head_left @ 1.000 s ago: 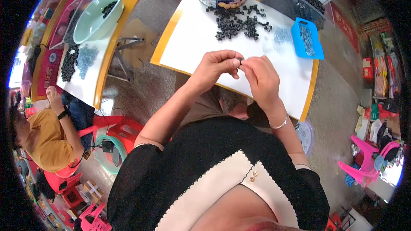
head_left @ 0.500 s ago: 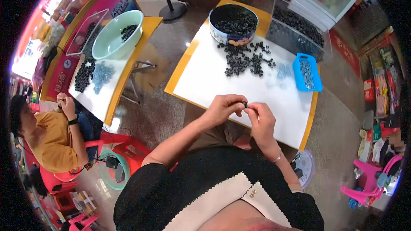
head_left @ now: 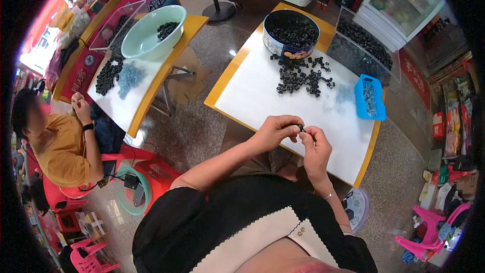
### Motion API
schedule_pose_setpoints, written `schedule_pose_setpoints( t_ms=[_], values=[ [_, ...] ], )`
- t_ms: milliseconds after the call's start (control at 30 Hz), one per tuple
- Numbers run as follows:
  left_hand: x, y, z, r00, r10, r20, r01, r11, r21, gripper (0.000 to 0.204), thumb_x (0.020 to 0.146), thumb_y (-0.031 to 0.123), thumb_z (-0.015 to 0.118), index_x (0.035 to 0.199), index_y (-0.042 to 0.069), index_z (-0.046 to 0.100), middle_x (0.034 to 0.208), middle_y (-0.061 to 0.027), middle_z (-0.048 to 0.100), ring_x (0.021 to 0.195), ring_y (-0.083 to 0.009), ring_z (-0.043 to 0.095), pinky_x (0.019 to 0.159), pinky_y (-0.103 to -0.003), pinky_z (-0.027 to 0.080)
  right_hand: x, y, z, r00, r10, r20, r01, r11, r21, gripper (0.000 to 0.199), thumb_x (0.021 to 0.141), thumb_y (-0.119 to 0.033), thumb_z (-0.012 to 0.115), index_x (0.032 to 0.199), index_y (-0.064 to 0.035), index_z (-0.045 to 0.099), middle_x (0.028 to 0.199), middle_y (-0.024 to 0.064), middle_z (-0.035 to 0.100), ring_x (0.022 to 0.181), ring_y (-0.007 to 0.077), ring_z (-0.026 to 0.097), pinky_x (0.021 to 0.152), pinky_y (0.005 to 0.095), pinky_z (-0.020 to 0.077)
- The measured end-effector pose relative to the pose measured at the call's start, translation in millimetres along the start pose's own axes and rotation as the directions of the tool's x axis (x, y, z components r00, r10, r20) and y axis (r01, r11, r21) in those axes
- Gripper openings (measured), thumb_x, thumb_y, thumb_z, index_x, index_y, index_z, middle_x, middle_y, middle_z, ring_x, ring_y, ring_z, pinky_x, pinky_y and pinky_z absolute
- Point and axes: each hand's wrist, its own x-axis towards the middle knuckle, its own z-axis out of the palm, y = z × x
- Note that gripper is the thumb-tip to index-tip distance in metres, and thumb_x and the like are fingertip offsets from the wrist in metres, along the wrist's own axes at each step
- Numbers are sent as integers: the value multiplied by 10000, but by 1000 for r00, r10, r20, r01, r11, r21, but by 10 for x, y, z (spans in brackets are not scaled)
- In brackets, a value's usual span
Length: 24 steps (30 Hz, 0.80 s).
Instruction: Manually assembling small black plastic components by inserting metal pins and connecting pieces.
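Above the front edge of the white-topped table [head_left: 242, 102], my left hand [head_left: 279, 132] pinches a small black plastic part [head_left: 301, 128] between thumb and fingers. My right hand [head_left: 316, 152] meets it from the other side, thumb and forefinger closed at the same part; any tiny piece between those fingertips is too small to tell. Beyond my hands lies a loose pile of similar black parts [head_left: 299, 82]. Small clear pieces [head_left: 344, 94] are scattered right of the pile, beside a blue basket [head_left: 359, 102] holding more of them.
A round tin [head_left: 275, 48] and a clear bin [head_left: 348, 53], both with black parts, stand at the table's far side. On the left, a seated person [head_left: 65, 146] is at another table bearing a pale green basin [head_left: 136, 45]. A red stool [head_left: 159, 174] stands left of me.
The whole view has shifted slightly, so the table and its things sit further right and lower. My hands stay together at the black part, with small finger movements.
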Motion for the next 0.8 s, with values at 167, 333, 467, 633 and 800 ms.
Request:
schedule_pose_setpoints(
  t_ms=[167, 333, 467, 633, 800],
  values=[
    [7, -107, -131, 982, -154, 105, 170, 971, -167, 182, 906, 119, 546, 1013, -18, 600, 799, -14, 592, 693, -93, 580, 678, -234, 490, 99, 21, -19, 900, -419, 119, 435, 851, -295, 107, 786, -46, 631, 848, -9, 552, 776, 108, 554, 713, 270, 527, 640, 367, 428],
    [-13, -170, -208, 944, -257, 207, 307, 915, -262, 215, 901, 126, 556, 1062, -12, 597, 849, -35, 618, 729, -103, 596, 695, -250, 500, 157, 63, -53, 783, -582, 221, 622, 736, -266, 137, 738, -43, 649, 825, -36, 544, 782, 91, 531, 700, 272, 497, 624, 374, 404],
    [-33, -306, -180, 931, -276, 237, 352, 851, -390, 267, 893, 175, 579, 1066, -28, 592, 851, -45, 624, 716, -107, 599, 679, -245, 504, 149, 137, -36, 772, -587, 244, 636, 711, -300, 132, 741, -66, 648, 820, -40, 546, 770, 81, 521, 694, 265, 495, 625, 367, 399],
    [-27, -314, -211, 883, -344, 320, 446, 828, -340, 326, 880, 259, 603, 1024, -34, 603, 824, -48, 623, 672, -96, 582, 615, -219, 498, 147, 167, -51, 772, -552, 314, 630, 728, -270, 138, 760, -115, 650, 820, -47, 546, 750, 80, 512, 681, 264, 484, 627, 366, 386],
    [-30, -406, -240, 867, -326, 378, 476, 768, -429, 315, 902, 270, 569, 996, -28, 611, 791, -37, 608, 644, -88, 545, 570, -213, 456, 158, 139, -92, 796, -494, 351, 581, 786, -211, 169, 758, -128, 666, 837, -41, 546, 761, 84, 518, 696, 262, 489, 654, 359, 395]
  ],
)
